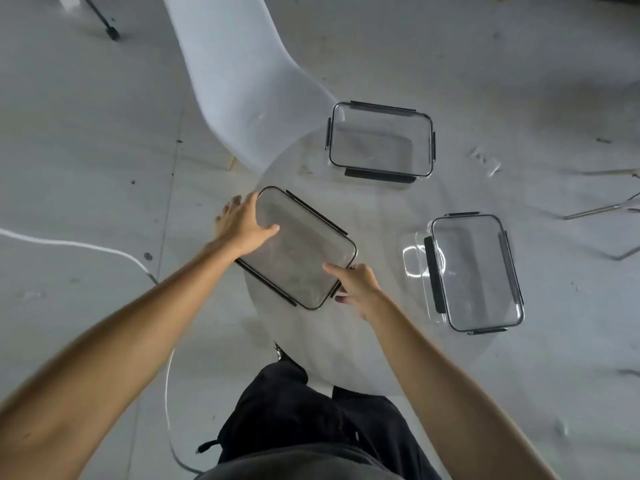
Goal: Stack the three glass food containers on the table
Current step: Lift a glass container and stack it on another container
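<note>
The left hand (pixel 244 226) is spread wide over the upper left corner of the near container (pixel 298 247). Its thumb lies flat on the clear lid and its fingers curl over the far edge. The right hand (pixel 356 287) grips the lower right corner of the same box. Its pointer finger rests on top of the lid and the other fingers wrap around the side by a black clip. So both hands hold this one box between them.

This box sits in the middle of the frame, turned at a slant. It has a see-through lid with thin black clips along its sides. Whether it is touching the table or lifted a little cannot be told.

Under it is a round glass table (pixel 374 341). You can see the grey floor (pixel 86 133) right through it.

The far container (pixel 380 142) sits at the upper middle of the frame, near the back edge of the table, well apart from the hands. The right container (pixel 476 271) sits at the right of the frame, standing alone too. Both have black clips and clear lids.

A white chair (pixel 235 71) stands at the top of the frame, behind the table. A white cable (pixel 69 242) runs across the floor at the left. At the bottom, the person's dark trousers (pixel 294 410) show.
</note>
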`<state>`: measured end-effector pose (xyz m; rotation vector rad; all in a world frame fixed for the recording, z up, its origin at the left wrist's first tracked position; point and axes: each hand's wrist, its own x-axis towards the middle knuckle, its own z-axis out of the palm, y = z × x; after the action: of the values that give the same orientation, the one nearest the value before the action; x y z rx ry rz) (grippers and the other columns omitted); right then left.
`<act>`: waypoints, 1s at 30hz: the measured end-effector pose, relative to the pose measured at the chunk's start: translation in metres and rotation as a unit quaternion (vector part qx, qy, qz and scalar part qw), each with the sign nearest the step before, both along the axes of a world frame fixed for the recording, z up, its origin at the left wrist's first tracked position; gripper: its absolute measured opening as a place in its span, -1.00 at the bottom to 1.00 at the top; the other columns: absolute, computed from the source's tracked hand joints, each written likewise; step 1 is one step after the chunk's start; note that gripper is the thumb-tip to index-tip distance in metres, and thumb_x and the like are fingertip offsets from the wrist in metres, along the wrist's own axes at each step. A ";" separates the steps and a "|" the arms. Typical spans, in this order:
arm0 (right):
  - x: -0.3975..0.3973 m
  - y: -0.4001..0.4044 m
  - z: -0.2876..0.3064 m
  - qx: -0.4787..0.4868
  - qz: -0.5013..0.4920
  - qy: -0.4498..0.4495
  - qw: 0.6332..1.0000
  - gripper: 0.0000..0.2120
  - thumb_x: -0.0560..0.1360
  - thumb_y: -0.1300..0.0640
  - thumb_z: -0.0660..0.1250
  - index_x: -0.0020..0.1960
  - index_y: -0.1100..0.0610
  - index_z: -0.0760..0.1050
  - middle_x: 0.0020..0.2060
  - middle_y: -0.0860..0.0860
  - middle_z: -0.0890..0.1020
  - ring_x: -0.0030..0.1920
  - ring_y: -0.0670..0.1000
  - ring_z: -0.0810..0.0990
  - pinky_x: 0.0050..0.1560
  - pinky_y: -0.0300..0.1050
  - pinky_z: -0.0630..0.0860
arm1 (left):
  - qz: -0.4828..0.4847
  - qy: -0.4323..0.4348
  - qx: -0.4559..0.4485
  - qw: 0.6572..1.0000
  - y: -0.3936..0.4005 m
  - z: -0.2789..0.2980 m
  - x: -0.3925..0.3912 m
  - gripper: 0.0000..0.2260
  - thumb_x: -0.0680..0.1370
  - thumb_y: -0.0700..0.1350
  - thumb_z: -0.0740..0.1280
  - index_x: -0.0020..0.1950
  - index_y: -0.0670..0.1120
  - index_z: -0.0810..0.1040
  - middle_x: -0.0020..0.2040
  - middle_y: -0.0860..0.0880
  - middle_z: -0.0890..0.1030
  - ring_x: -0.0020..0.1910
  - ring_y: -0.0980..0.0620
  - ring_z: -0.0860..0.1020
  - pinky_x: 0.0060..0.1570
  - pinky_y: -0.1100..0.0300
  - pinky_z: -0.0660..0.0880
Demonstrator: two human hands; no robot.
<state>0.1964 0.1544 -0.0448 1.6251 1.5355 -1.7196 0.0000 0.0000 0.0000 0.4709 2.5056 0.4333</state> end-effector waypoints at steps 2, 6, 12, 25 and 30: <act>0.000 -0.002 -0.001 -0.019 -0.021 0.003 1.000 -0.56 0.45 0.00 0.59 0.17 0.26 0.59 -0.06 0.10 0.62 -0.09 0.09 0.60 0.04 0.14 0.69 | 0.010 -0.012 -0.006 1.000 -0.001 -0.001 -0.003 -0.20 0.46 0.20 0.48 0.59 -0.05 0.26 0.48 -0.23 0.42 0.45 -0.28 0.42 0.39 -0.16 0.36; 0.003 -0.006 -0.001 -0.042 -0.061 0.021 0.997 -0.74 0.51 0.11 0.56 0.10 0.22 0.61 -0.21 0.05 0.58 -0.25 0.03 0.57 -0.12 0.01 0.70 | 0.012 -0.037 -0.014 0.999 -0.008 -0.009 -0.004 -0.17 0.47 0.16 0.50 0.61 -0.09 0.22 0.49 -0.23 0.40 0.44 -0.30 0.43 0.38 -0.16 0.41; 0.009 -0.007 -0.006 -0.049 -0.078 0.030 0.995 -0.72 0.54 0.17 0.53 0.17 0.31 0.65 -0.21 0.05 0.63 -0.29 0.00 0.59 -0.11 -0.02 0.74 | 0.032 -0.054 0.020 0.998 -0.011 -0.017 -0.010 -0.26 0.47 0.09 0.53 0.54 -0.13 0.32 0.41 -0.27 0.46 0.40 -0.30 0.47 0.34 -0.09 0.41; 0.011 0.003 -0.011 -0.004 -0.081 0.036 0.996 -0.76 0.50 0.17 0.54 0.08 0.32 0.68 -0.13 0.11 0.71 -0.16 0.11 0.67 0.05 0.13 0.74 | 0.091 -0.070 0.024 0.993 -0.010 -0.019 -0.018 -0.35 0.45 0.05 0.56 0.41 -0.21 0.45 0.38 -0.22 0.56 0.38 -0.25 0.48 0.25 -0.04 0.43; 0.006 0.025 0.002 0.040 -0.060 0.047 0.996 -0.88 0.49 0.14 0.53 -0.09 0.20 0.69 -0.18 0.07 0.71 -0.14 0.11 0.69 0.10 0.18 0.73 | 0.107 -0.053 0.037 0.992 -0.006 -0.008 -0.017 -0.30 0.45 0.07 0.57 0.47 -0.21 0.42 0.43 -0.21 0.53 0.42 -0.24 0.47 0.31 -0.04 0.40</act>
<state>0.2021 0.1793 -0.0425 1.7318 1.5992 -1.8437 -0.0167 -0.0060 -0.0084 0.2011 2.4522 0.6186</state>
